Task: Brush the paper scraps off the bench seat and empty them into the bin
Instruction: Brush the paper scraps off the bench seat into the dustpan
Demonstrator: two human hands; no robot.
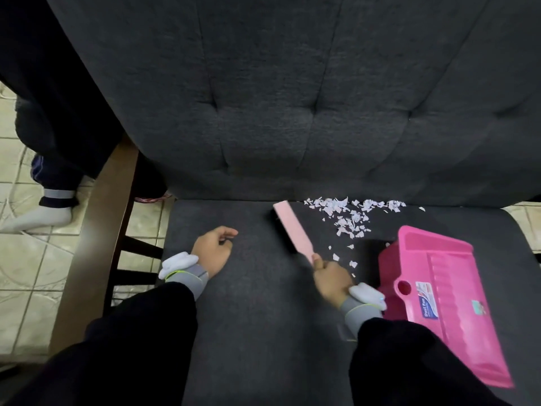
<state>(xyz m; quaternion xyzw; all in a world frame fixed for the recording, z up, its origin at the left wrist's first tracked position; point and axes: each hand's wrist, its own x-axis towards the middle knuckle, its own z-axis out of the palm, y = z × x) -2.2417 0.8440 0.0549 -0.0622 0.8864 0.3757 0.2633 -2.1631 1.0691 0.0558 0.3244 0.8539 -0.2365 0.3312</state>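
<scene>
White paper scraps (352,215) lie scattered on the dark grey bench seat (263,303), mostly along the fold where seat meets backrest, with a few trailing toward me. My right hand (332,279) grips the handle of a pale pink brush (292,228), whose head points up-left, just left of the scraps. A bright pink dustpan (439,291) lies upside down on the seat to the right of that hand, label showing. My left hand (213,253) rests on the seat at the left, fingers loosely curled and holding nothing.
The tufted dark backrest (292,98) rises behind the seat. A brown wooden table edge (96,230) stands left of the bench over a tiled floor (29,259). Another person's leg and socked foot (38,218) are at the far left. No bin is in view.
</scene>
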